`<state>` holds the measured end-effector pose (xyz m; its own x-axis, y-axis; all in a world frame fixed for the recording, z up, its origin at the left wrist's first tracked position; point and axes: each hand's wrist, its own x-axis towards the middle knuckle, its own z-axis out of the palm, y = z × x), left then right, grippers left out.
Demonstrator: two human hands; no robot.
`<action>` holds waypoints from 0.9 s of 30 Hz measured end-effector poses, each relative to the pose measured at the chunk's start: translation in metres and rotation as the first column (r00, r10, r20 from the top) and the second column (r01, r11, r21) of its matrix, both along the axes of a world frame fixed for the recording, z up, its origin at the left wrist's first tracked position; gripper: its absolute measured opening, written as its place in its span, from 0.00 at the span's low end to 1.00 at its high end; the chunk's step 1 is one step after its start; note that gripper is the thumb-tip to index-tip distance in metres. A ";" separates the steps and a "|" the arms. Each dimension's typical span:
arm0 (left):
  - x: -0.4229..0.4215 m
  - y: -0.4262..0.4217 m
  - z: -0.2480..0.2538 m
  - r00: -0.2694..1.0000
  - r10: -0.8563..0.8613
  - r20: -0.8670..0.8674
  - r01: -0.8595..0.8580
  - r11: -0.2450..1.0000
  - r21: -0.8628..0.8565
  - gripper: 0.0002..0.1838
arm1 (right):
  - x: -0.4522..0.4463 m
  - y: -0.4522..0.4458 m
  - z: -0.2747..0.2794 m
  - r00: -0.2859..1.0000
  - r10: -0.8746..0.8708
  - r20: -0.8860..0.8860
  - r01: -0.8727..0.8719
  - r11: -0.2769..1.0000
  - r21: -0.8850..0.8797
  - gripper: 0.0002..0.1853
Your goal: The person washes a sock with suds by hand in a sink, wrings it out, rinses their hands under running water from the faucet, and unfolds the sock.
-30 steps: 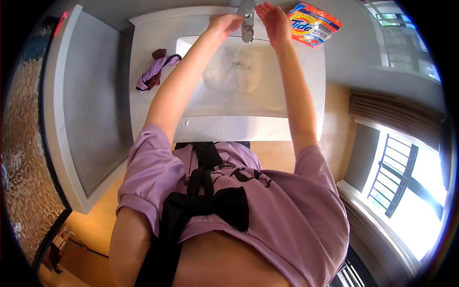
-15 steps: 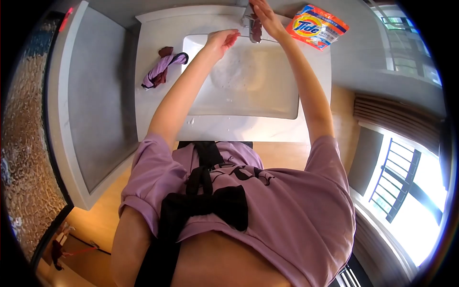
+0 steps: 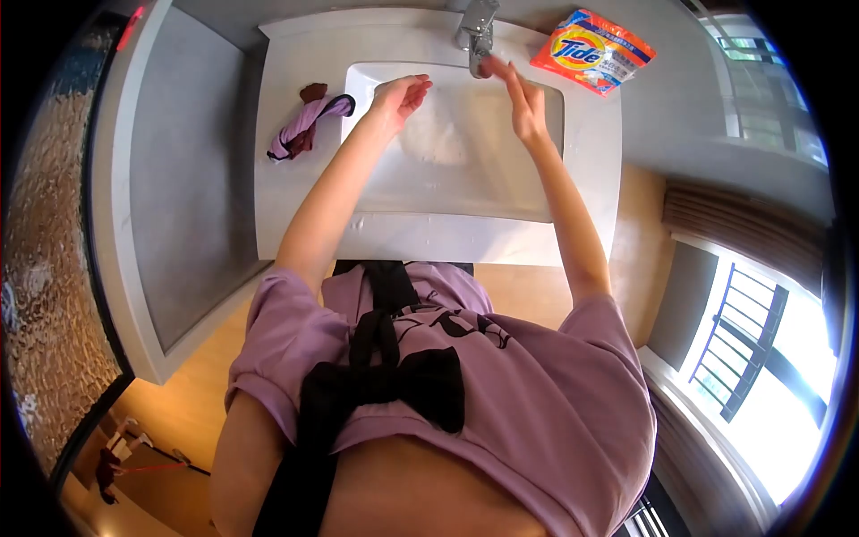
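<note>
My left hand [image 3: 403,100] hovers over the left side of the white sink basin [image 3: 465,179], its fingers loosely curled and apart, holding nothing. Just below and to the right of the chrome faucet [image 3: 480,36] is my right hand [image 3: 523,100]. Its fingers are spread and partly blurred, with nothing in them; whether a fingertip touches the spout I cannot tell. A twisted purple and dark red cloth [image 3: 306,125] lies on the counter left of the basin. An orange Tide detergent bag [image 3: 593,52] rests at the counter's back right.
The pale counter [image 3: 304,215] surrounds the basin, with water drops on its front edge. A grey panel with a white frame [image 3: 197,179] stands at the left. At the right is a bright window [image 3: 743,331] below a brown blind [image 3: 743,219].
My right hand has come off the top of the faucet and moved down toward me over the basin. My left hand has shifted slightly down and left. Cloth and bag stay put.
</note>
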<state>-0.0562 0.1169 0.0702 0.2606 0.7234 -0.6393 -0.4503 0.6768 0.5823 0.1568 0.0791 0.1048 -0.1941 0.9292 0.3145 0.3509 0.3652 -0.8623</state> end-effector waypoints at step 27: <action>-0.149 -0.024 -0.006 -0.174 0.366 -0.914 0.751 0.649 0.117 0.17 | -0.133 -0.020 -0.113 0.951 -0.090 0.295 0.199 0.910 -0.364 0.21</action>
